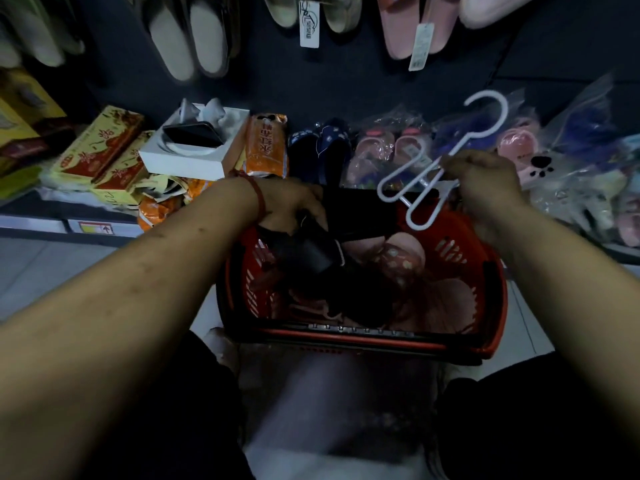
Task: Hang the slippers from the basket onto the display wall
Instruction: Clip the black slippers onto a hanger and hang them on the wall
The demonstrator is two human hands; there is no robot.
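A red plastic basket [485, 271] stands on the floor in front of me, holding several slippers, pink ones [405, 254] and dark ones. My left hand [291, 202] is over the basket's far left corner, shut on a black slipper [311, 251] that tilts up out of the pile. My right hand [485, 178] is above the basket's far right rim and grips a white plastic slipper hanger [433, 168], hook pointing up and away. The dark display wall [346, 81] rises behind, with pale slippers [190, 39] and pink slippers [415, 26] hanging on it.
A low shelf runs along the wall's foot. It carries red-and-yellow boxes [100, 147], a white box [197, 147] with a phone on it, orange packets [266, 143], navy slippers [322, 143] and bagged slippers [554, 161]. Grey tiled floor [52, 268] lies at left.
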